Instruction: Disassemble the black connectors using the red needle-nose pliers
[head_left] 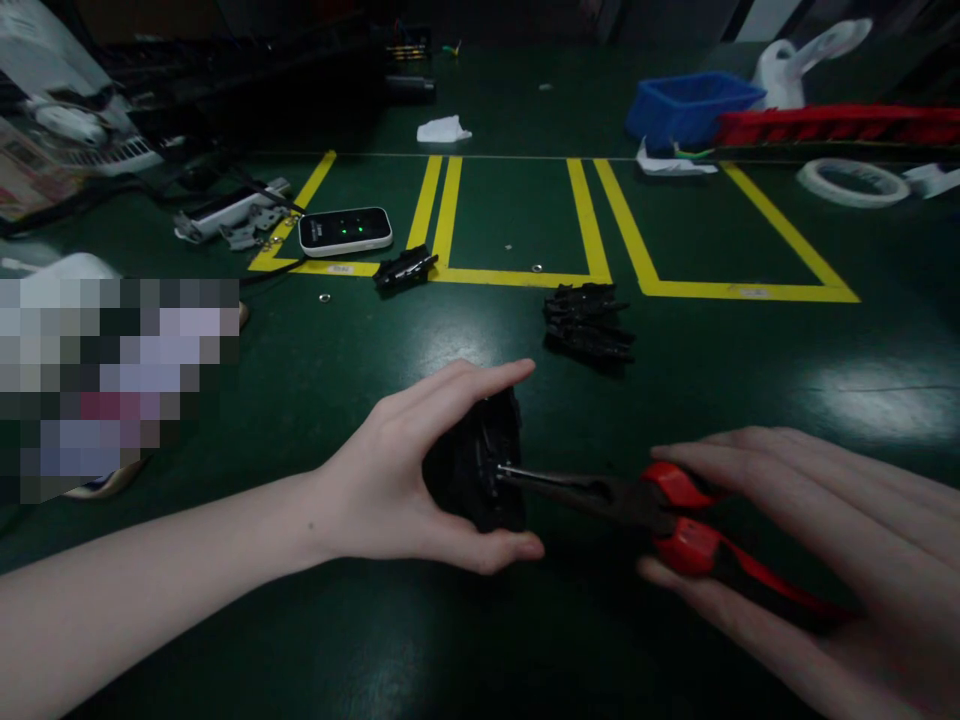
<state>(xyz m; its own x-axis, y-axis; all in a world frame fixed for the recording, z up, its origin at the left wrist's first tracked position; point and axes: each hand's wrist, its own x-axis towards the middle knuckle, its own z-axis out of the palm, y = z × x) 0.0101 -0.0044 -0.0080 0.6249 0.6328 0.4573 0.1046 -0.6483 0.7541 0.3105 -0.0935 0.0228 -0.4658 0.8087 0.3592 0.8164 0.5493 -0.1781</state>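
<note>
My left hand (409, 475) grips a small black plastic part (476, 470) between thumb and fingers, holding it on edge just above the green table (300, 620). My right hand (810, 540) is closed round the red handles of needle-nose pliers (660, 510). The pliers' dark jaws reach left, and their tip pinches a small metal pin at the side of the black part. A pile of similar black parts (586, 325) lies beyond the hands, and one more black part (405, 270) rests on a yellow line.
Yellow tape lines (592, 225) mark boxes on the table. A white-edged device with green lights (345, 231) lies at the back left near metal brackets (240, 215). A blue bin (690, 108), a red tray (840, 124) and a tape roll (853, 182) stand at the back right.
</note>
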